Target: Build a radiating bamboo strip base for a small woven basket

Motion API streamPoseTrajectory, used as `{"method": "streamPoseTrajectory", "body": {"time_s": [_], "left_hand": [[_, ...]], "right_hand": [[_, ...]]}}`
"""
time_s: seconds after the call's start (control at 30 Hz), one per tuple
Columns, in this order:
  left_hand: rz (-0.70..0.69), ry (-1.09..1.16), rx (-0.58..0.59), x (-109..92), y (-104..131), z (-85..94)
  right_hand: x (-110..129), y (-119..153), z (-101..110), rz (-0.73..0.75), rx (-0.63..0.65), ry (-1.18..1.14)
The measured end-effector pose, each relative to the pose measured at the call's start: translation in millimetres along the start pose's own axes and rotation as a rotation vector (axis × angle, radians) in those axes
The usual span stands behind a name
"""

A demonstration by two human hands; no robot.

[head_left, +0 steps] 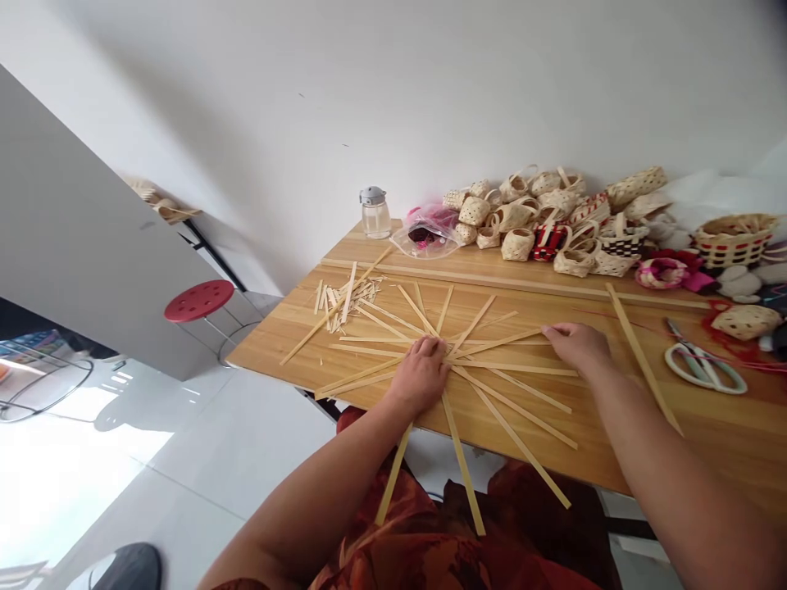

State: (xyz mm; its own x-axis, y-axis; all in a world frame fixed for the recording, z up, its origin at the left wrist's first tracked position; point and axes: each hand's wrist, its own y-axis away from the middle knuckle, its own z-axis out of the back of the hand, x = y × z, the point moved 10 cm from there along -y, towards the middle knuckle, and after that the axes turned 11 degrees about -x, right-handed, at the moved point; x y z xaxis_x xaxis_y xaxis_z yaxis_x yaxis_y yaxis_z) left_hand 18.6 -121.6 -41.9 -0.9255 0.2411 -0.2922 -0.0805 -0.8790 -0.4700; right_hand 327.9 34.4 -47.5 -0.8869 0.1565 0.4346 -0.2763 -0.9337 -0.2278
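Thin, flat wooden or bamboo strips (516,410) fan out like spokes from one crossing point near the table's front edge. My left hand (421,375) presses on that crossing with its fingers bent and close together, hiding the centre. At the right, my right hand (576,346) pinches the outer end of one strip (510,340) between thumb and fingers, slightly off the table. Several strip ends stick out over the front edge above my lap.
Small woven baskets (517,244) crowd the back right, beside a plastic bag (430,229) and a lidded bottle (375,220). Offcuts (349,297) lie at left. Scissors (701,360) and a long thick strip (640,360) lie at right. A red stool (200,301) stands beyond the table.
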Motion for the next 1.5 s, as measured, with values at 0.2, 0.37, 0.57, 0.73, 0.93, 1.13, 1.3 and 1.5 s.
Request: {"method": "streamPoseTrajectory", "body": {"time_s": [0.2, 0.37, 0.57, 0.73, 0.93, 1.13, 1.3, 1.5], "left_hand": [[-0.009, -0.007, -0.007, -0.6, 0.7, 0.9], [0.002, -0.005, 0.011, 0.1, 1.0, 0.5], [0.011, -0.006, 0.027, 0.0, 0.2, 0.8], [0.017, 0.004, 0.029, 0.3, 0.7, 1.5], [0.029, 0.020, 0.041, 0.8, 0.6, -0.4], [0.024, 0.017, 0.033, 0.0, -0.5, 1.9], [0.023, 0.018, 0.034, -0.1, -0.1, 2.2], [0.019, 0.021, 0.031, -2.0, -0.7, 5.8]], "right_hand": [[-13.7, -2.0, -5.0, -0.117, -0.082, -0.185], [-12.8, 2.6, -5.6, -0.265, -0.078, -0.091], [-9.1, 3.9, -7.2, -0.307, -0.040, -0.005], [-2.2, 2.7, -2.4, -0.120, 0.027, -0.029], [-6.7, 5.8, 13.8, 0.135, 0.060, 0.117], [-6.0, 10.8, 10.5, 0.090, 0.158, 0.106], [-2.4, 11.6, 9.5, 0.076, 0.154, 0.114], [-25.3, 4.4, 12.7, -0.022, 0.083, 0.171]]}}
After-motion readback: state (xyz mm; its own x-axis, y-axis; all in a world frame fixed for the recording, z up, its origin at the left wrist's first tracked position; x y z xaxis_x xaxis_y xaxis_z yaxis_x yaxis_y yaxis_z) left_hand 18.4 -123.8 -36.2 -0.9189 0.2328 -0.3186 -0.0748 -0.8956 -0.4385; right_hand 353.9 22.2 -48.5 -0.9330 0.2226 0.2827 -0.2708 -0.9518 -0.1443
